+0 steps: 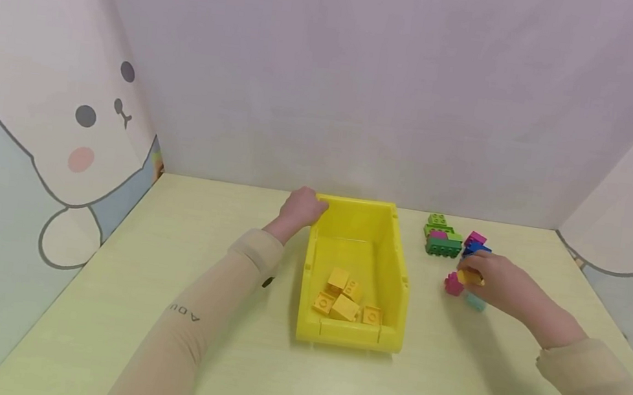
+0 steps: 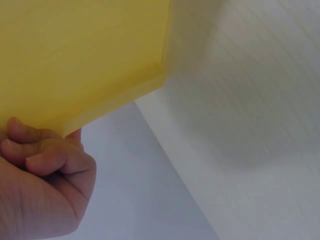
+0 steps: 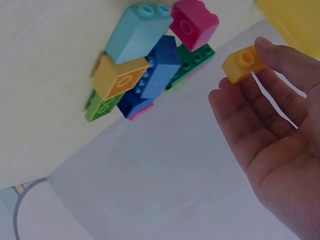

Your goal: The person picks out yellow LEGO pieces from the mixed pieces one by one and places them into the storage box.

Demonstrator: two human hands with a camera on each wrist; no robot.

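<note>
My left hand [image 1: 301,207] grips the far left corner of a yellow bin [image 1: 361,221]. Close up in the left wrist view, the left hand's curled fingers [image 2: 60,157] lie against the wall of the bin [image 2: 90,60]. Several yellow toy bricks [image 1: 345,308] lie inside at the bin's near end. To the right of the bin, my right hand [image 1: 497,280] pinches a yellow brick [image 3: 243,63] between thumb and fingertips, raised above a loose cluster of bricks. A magenta brick [image 3: 194,25] and a light blue brick [image 3: 139,32] are near it.
Green bricks [image 1: 443,247] sit behind the cluster, with a blue brick [image 3: 162,67] and another yellow-orange brick [image 3: 120,76] among it. A pale wall [image 1: 363,98] rises behind the table [image 1: 249,372]. Some small dark thing [image 1: 268,281] shows beside the left sleeve.
</note>
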